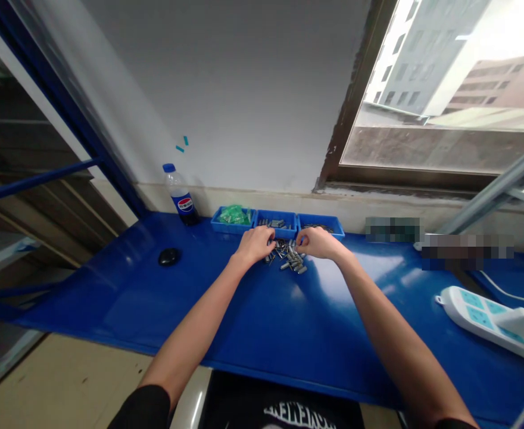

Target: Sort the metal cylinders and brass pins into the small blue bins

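A loose pile of small grey metal cylinders and thin, screw-like pieces [294,260] lies on the blue table in front of three blue bins. At the left side of this pile is my left hand [253,243], its fingers curled together. My right hand [319,242] is bent over the right side, thumb and fingertips pinched. Whatever either hand holds is too small to make out. The left bin [223,227] contains green plastic pieces, the middle bin [294,218] grey metal cylinders, and the right bin [339,231] small dark thin pieces, partly covered by my right hand.
A cola bottle [182,199] stands by the wall on the left, with a black rounded object [169,257] nearer to me. On the right lies a white power strip [480,316] with a cable. Blurred-out items [467,247] sit near the window, beside a metal bar [494,185].
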Tool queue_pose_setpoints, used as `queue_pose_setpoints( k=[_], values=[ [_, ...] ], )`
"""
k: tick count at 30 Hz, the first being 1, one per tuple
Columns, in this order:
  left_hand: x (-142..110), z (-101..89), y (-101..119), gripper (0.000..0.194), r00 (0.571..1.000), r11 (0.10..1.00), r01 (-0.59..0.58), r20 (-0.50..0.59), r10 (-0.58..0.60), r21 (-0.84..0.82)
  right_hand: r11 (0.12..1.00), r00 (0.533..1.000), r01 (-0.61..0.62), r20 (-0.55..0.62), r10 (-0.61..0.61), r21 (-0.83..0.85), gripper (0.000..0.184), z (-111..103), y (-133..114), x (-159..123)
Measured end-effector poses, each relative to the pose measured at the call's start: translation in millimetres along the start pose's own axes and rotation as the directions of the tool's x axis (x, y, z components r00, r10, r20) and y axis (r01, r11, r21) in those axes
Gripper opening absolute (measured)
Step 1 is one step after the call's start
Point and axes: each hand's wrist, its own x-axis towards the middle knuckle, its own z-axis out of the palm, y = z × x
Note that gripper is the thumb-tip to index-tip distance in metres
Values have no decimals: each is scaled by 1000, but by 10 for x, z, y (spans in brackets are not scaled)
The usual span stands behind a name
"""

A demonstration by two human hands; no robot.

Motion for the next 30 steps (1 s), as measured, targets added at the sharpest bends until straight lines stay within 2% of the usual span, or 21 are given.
queue_pose_setpoints(
  k=[5,10,14,18,20,22,25,28,30],
  values=[
    [-147,73,37,24,995,995,96,10,-95,-42,993,996,-54,62,60,-104,24,26,4,23],
    [-263,79,56,43,981,977,179,94,-169,-112,988,994,-64,84,76,-140,25,93,46,14],
    [-285,100,4,47,984,966,153,122,-130,-207,997,993,-43,107,50,-69,24,55,18,-11],
    [-242,128,-66,42,987,922,156,86,-134,-353,997,998,-2,66,-3,77,17,10,-27,-27],
    [-209,134,-72,39,991,867,123,21,-129,-482,981,1000,17,20,-21,194,13,21,-40,-22],
    [-183,140,-53,36,988,805,21,-109,-107,-593,928,999,23,25,-35,372,17,55,-49,-14],
    [-176,169,1,33,954,785,-141,-294,-55,-604,745,992,-3,98,-83,667,35,123,-65,-11],
    [-201,228,46,26,931,822,-240,-363,44,-517,568,987,-16,103,-121,823,43,188,-90,-19],
    [-222,268,63,18,918,841,-281,-386,95,-463,513,990,-11,82,-116,859,42,228,-98,-17]
  ],
)
